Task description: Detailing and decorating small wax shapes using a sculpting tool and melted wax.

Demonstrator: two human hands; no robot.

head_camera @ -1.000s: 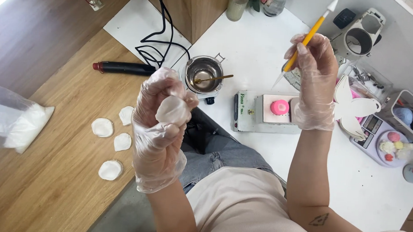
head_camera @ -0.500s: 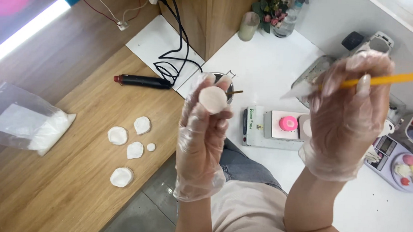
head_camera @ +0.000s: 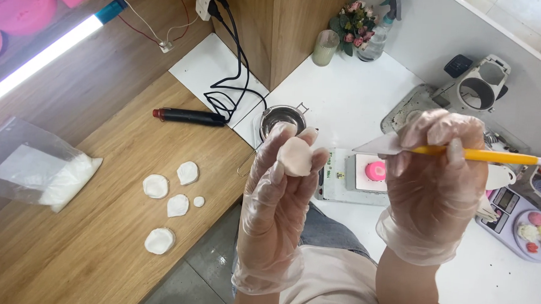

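Gloved hands shape a pale clay petal above a cluttered tabletop.

Head view: the left hand (head_camera: 277,198) pinches a small white clay disc (head_camera: 294,157) between raised fingertips, held in the air over the edge between the wooden tabletop (head_camera: 96,235) and the white tabletop (head_camera: 346,100). The right hand (head_camera: 436,183) is closed around a yellow-handled modelling tool (head_camera: 465,154), its pale blade pointing toward the disc without touching it. A clear plastic bag (head_camera: 38,172) on the wood holds white powder. Near it lie five flat white clay pieces (head_camera: 168,205). A small metal pot (head_camera: 282,119) stands by the black cables; its contents cannot be made out. A purple tray (head_camera: 525,227) at the right holds small coloured balls, and a pink round piece (head_camera: 376,170) sits on a small scale (head_camera: 351,180).
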